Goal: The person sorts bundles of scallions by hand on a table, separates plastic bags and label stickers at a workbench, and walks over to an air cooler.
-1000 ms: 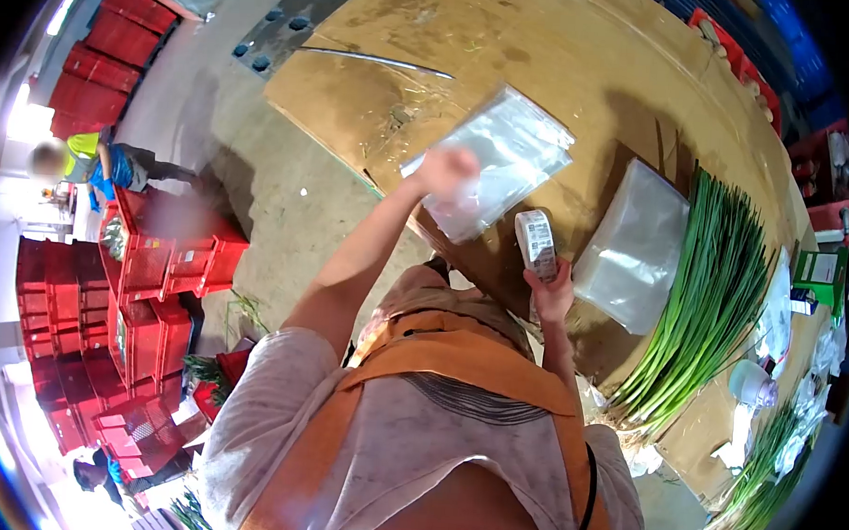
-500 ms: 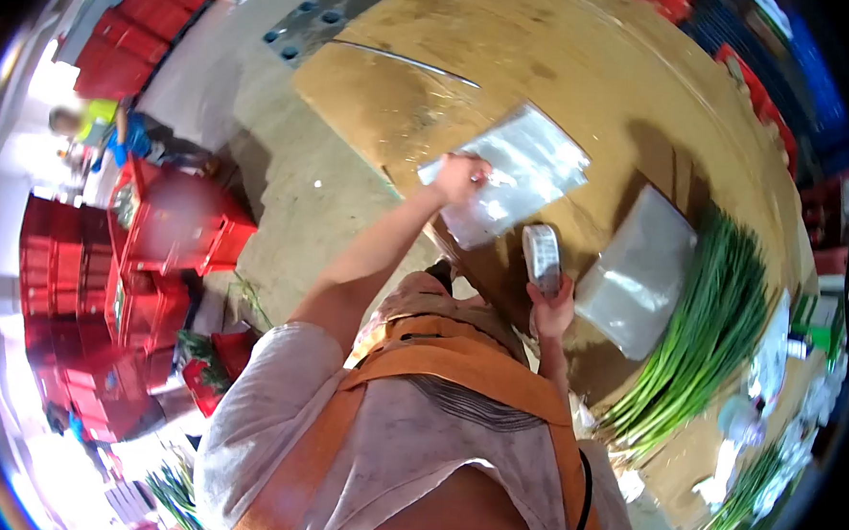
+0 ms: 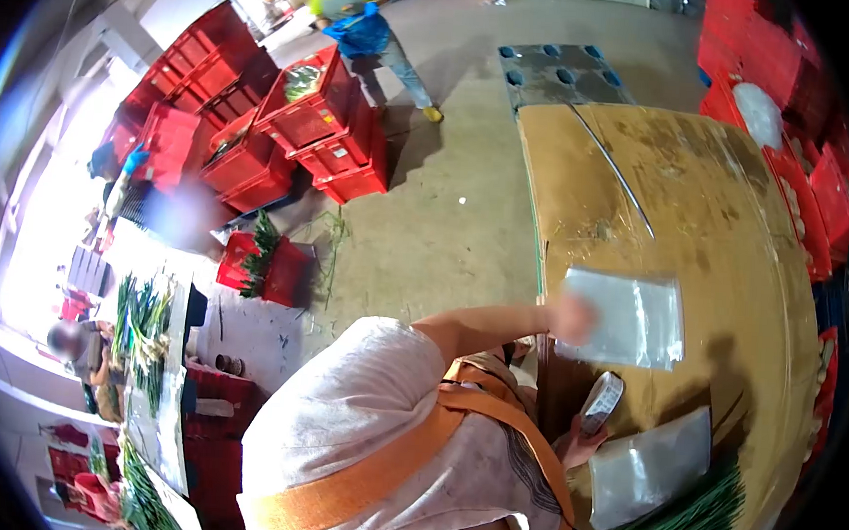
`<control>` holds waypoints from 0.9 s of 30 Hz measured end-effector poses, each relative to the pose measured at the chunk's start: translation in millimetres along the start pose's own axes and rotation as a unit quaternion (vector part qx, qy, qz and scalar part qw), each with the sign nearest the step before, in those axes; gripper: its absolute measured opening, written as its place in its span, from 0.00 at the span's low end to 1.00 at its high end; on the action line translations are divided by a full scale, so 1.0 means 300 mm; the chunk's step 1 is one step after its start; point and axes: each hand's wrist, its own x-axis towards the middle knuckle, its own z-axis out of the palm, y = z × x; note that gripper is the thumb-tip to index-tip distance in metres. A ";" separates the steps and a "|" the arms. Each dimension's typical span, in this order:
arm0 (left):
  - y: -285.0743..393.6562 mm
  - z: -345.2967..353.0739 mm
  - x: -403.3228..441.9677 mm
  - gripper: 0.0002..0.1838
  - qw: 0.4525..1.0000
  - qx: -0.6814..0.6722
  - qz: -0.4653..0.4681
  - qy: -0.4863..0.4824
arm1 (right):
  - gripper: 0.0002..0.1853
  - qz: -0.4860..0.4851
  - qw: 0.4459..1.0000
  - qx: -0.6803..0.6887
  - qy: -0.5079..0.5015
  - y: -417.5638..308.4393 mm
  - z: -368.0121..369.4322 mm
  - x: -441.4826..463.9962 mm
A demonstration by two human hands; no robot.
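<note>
In the head view, the step in hand appears to be work at the clear bags (image 3: 638, 319): the left hand (image 3: 572, 318) is at the left side of their stack, too blurred to tell whether its fingers pinch film or lie spread. The right hand (image 3: 583, 445) is wrapped round the lower end of a roll of labels (image 3: 603, 403), between that stack and a second pile of bags (image 3: 649, 471). The next move seems to call for a light touch on slick film, the roll kept steady. Green onions (image 3: 675, 523) lie beside the second pile. Stained cardboard (image 3: 732, 252) covers the table; a thin rod (image 3: 610, 169) lies toward its far left. Beyond are a grey pallet (image 3: 562, 68), stacked red crates (image 3: 331, 131) and a person in yellow (image 3: 361, 17).
</note>
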 end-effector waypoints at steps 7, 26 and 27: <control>0.092 -0.138 -0.114 0.32 0.990 -0.116 -0.062 -0.056 | 0.33 0.023 0.993 -0.111 0.027 -0.020 0.023 -0.015; 0.158 -0.152 -0.092 0.34 0.979 -0.055 -0.140 -0.141 | 0.33 -0.003 0.990 -0.124 0.069 0.049 0.059 -0.028; 0.158 -0.150 -0.093 0.34 0.978 -0.068 -0.146 -0.133 | 0.33 0.005 0.991 -0.113 0.069 0.057 0.070 -0.027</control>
